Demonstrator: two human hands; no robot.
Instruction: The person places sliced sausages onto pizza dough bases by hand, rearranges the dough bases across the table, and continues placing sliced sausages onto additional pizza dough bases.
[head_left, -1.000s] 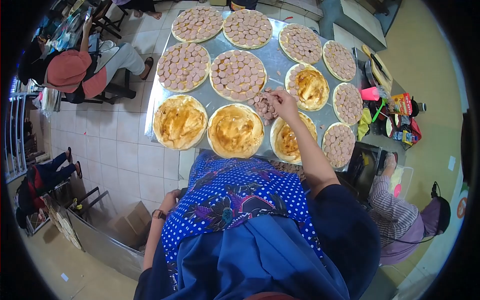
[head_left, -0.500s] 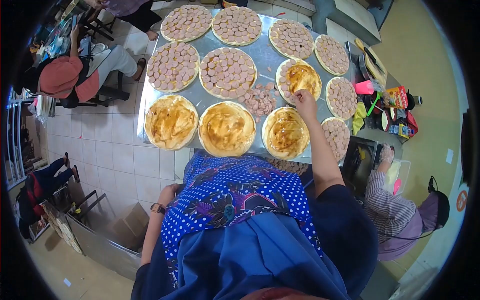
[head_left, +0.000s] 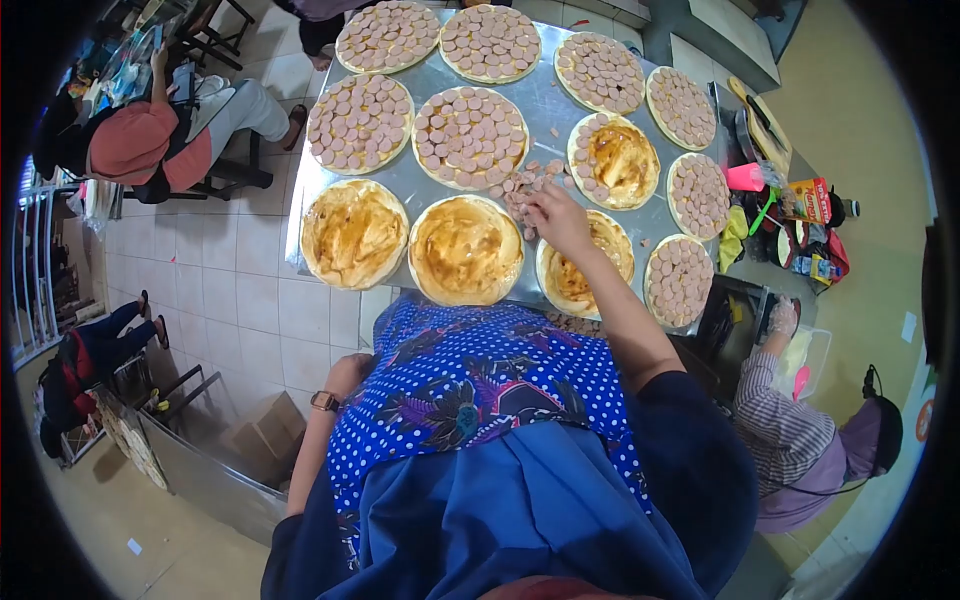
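Note:
My right hand (head_left: 558, 216) reaches over the metal table (head_left: 455, 30), fingers pinched at a loose pile of pink sausage slices (head_left: 520, 190). The fingertips partly hide the slices they close on. Right of the pile lies a round dough base (head_left: 622, 165) with brown sauce, slices along its left side. My forearm crosses part of another sauced base (head_left: 605, 240) without slices. Two more sauced bases, one in the middle (head_left: 465, 250) and one at the left (head_left: 354, 235), are bare of slices. My left hand (head_left: 350, 372) hangs beside my blue dotted apron (head_left: 470, 370), its fingers mostly hidden.
Several slice-covered bases, such as one (head_left: 470, 138), fill the table's back and right. A side counter holds a cutting board (head_left: 765, 130), a pink cup (head_left: 744, 177) and packets. A co-worker in stripes (head_left: 785, 415) works at the right; a seated person (head_left: 150, 145) is at the left.
My right hand has moved left and nearer to me, from the partly covered base to the pile of sausage slices. My left hand stays at my side. The view has shifted slightly.

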